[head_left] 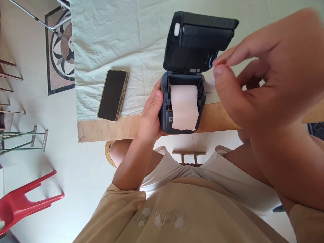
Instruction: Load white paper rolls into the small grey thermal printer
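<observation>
A small dark printer (pixel 165 116) stands with its black lid (pixel 197 50) swung up, near the table's front edge. Inside lies a white paper roll (pixel 184 106), its torn end hanging over the front. My left hand (pixel 152 113) holds the printer's left side, thumb on the casing. Up at the right, my right hand (pixel 263 71) is raised beside the lid, thumb and forefinger pinched together; whatever they hold, if anything, is too small to make out. A whitish piece (pixel 209 84) lies right of the printer, partly hidden behind the right hand.
A phone (pixel 112 95) lies on the pale green cloth (pixel 108 37) left of the printer. The table's bare wooden edge (pixel 108 130) runs in front. On the floor at the left are a red plastic chair (pixel 17 206) and a metal-legged stool (pixel 22 141).
</observation>
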{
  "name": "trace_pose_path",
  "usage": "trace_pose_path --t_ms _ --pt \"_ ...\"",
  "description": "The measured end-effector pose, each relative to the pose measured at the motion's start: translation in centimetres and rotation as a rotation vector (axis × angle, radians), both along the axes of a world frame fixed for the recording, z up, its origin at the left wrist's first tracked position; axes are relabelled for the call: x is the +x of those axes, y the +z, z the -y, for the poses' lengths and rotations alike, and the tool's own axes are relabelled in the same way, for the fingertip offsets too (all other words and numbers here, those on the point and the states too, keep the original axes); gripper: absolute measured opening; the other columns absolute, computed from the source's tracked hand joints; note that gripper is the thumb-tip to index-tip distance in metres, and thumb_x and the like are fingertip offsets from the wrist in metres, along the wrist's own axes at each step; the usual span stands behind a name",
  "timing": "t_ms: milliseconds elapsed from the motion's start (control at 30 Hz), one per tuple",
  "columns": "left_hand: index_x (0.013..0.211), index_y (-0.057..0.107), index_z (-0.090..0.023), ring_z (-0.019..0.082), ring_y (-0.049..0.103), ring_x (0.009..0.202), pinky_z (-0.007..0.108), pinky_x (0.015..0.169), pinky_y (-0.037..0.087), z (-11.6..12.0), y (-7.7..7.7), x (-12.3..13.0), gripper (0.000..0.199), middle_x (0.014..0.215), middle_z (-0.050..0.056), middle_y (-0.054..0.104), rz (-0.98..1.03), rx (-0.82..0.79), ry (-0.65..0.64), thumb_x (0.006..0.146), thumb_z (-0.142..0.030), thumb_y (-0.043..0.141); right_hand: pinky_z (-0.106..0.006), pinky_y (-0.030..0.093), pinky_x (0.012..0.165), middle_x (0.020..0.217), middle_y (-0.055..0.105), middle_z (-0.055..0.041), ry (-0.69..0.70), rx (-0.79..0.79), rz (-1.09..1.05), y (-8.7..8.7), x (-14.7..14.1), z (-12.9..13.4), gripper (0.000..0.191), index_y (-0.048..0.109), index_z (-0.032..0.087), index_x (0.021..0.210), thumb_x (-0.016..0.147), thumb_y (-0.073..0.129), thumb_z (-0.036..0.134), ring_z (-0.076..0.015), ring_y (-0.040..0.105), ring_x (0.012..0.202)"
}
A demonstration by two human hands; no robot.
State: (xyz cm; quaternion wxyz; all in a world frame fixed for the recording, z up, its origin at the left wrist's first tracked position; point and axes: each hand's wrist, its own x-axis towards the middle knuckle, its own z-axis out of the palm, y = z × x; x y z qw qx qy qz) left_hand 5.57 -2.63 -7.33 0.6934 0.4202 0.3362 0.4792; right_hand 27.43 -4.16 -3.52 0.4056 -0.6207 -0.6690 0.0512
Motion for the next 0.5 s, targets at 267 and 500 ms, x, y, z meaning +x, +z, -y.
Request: trace_pose_path --t_ms 267,500 --pt "0.135 0.086 -0.035 0.035 0.05 0.177 0.047 0.149 0.042 -0.1 0.0 -0.5 0.046 0.156 0.0 0.081 -0.011 0.03 -0.035 0.107 -0.07 0.074 -0.036 0.017 0.056 0.084 0.078 -0.0016 0.22 -0.228 0.418 1.3 -2.5 0.8 0.019 0.077 0.027 0.097 0.099 0.059 0.029 -0.0159 0.049 0.057" --pt "0.128 0.087 -0.031 0.038 0.038 0.183 0.05 0.145 0.05 0.2 -0.1 -0.2 0.047 0.154 0.004 0.081 -0.038 0.005 0.044 0.104 -0.07 0.078 -0.037 0.038 0.056 0.092 0.08 -0.0001 0.314 -0.245 0.232 3.1 -0.6 0.6 0.032 0.074 0.035 0.128 0.096 0.072 0.034 -0.0213 0.067 0.068"
